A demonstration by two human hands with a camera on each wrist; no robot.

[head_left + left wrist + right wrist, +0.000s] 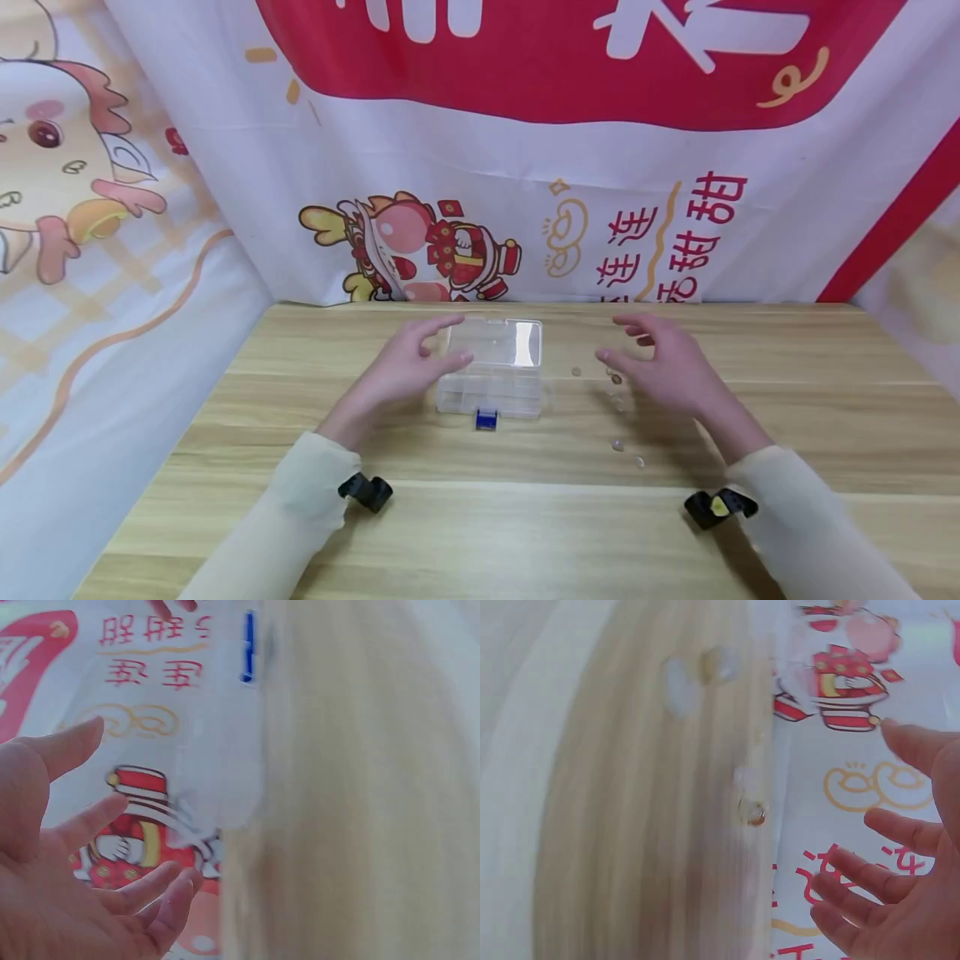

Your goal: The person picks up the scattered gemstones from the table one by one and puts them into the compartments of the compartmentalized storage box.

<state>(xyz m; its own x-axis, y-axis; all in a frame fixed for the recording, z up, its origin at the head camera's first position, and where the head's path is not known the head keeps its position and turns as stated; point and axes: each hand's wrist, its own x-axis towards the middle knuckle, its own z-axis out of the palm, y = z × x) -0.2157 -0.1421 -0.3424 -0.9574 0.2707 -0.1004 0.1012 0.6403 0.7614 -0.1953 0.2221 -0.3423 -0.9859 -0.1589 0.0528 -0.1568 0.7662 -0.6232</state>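
A clear plastic compartment box (465, 395) lies on the table with its lid (491, 343) raised toward the back and a blue latch (486, 419) at its front. My left hand (412, 358) is at the box's left side, fingers spread and curving, overlapping the lid's edge in the head view; nothing shows between its fingers. Off to the right, my right hand (663, 367) hovers with parted fingers near several small stones, among them a brown one (617, 379) and a pale one (617, 445). In the right wrist view the brown stone (751, 812) lies apart from the fingers.
The wooden table (495, 533) meets a printed cloth (555, 150) hung along its back edge. Another cloth covers the left side. A small round stone (576, 372) lies between box and right hand; another pale stone (640, 462) sits nearer the front.
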